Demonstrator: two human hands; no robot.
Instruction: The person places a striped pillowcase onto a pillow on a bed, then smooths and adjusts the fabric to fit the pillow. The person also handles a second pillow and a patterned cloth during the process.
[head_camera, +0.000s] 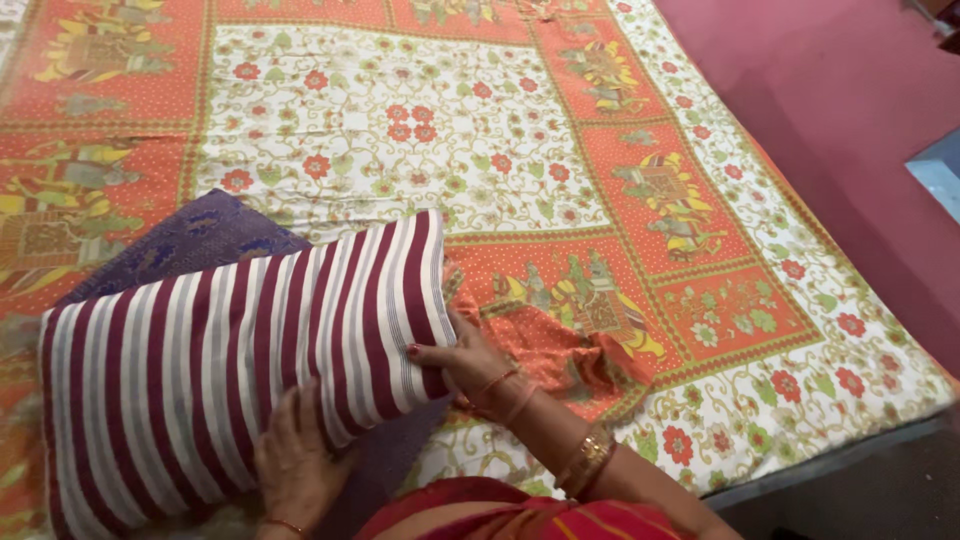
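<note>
Pillow: a maroon-and-cream striped pillow (240, 370) lay at the near left of the bed, on top of a purple patterned cloth (190, 240) that showed at its far corner.
Bed cover: an orange and cream floral bedsheet (560, 150) with figure panels was spread over the bed; a fold of it bunched up just beside the pillow's right end.
Left hand: the left hand (295, 465) rested flat on the pillow's near edge, fingers spread and pressing into the fabric, not closed round anything.
Right hand: the right hand (465, 365) lay against the pillow's right end, fingers curled onto the striped cover; how firmly it gripped could not be told.
Handling: the pillow looked soft and light, dented where pressed, its cover neither slippery nor fragile.
Where to hold: the short ends or corners seemed the best grip, where the cover gathers.
Floor: dark red floor (850, 90) lay beyond the bed's right side.
</note>
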